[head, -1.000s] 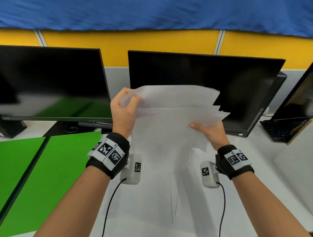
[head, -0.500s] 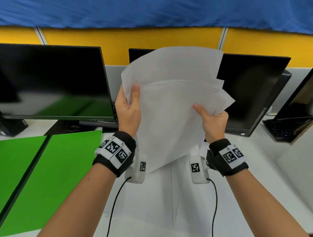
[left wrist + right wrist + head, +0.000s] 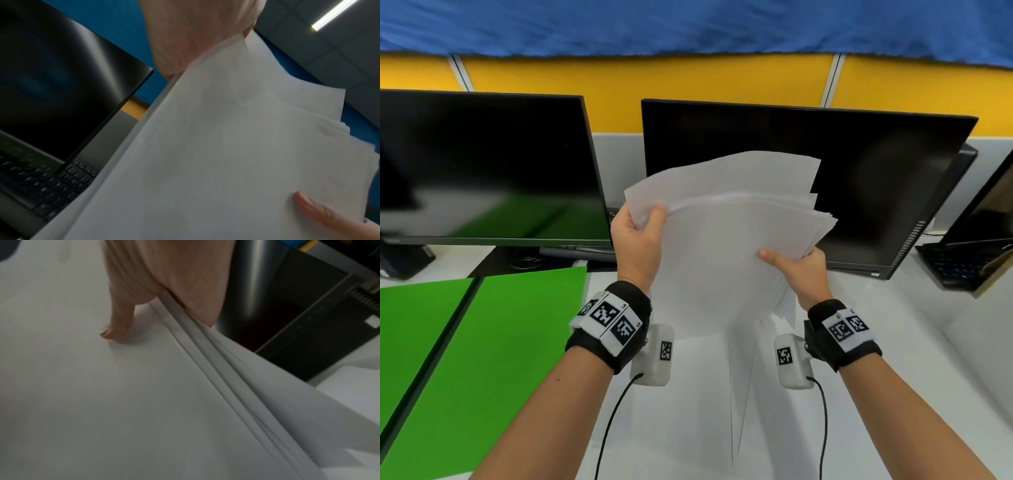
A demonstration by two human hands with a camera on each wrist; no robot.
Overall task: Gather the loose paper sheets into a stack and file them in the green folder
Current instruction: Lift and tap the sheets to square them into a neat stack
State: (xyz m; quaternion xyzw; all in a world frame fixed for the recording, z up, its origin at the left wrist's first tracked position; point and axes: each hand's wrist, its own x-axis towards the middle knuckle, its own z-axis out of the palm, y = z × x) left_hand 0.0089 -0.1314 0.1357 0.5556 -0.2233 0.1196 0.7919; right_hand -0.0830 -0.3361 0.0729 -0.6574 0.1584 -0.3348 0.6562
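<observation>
A loose stack of white paper sheets (image 3: 726, 246) stands upright above the white desk, its top edges fanned and uneven. My left hand (image 3: 638, 240) pinches its upper left corner, thumb in front. My right hand (image 3: 796, 265) grips the right edge lower down, thumb lying across the front sheet. The left wrist view shows the paper sheets (image 3: 226, 154) from below with the right thumb at the lower right. In the right wrist view the thumb presses on the paper sheets (image 3: 102, 394) and the layered edges show. The open green folder (image 3: 482, 359) lies flat at the left.
Two dark monitors (image 3: 825, 178) stand close behind the sheets, and a laptop (image 3: 969, 250) sits at the far right. More white paper (image 3: 705, 404) lies on the desk under my hands. Cables hang from both wrist cameras.
The stack was raised upright in front of the monitor, then came down lower. Both hands kept their hold, the right one dropping further.
</observation>
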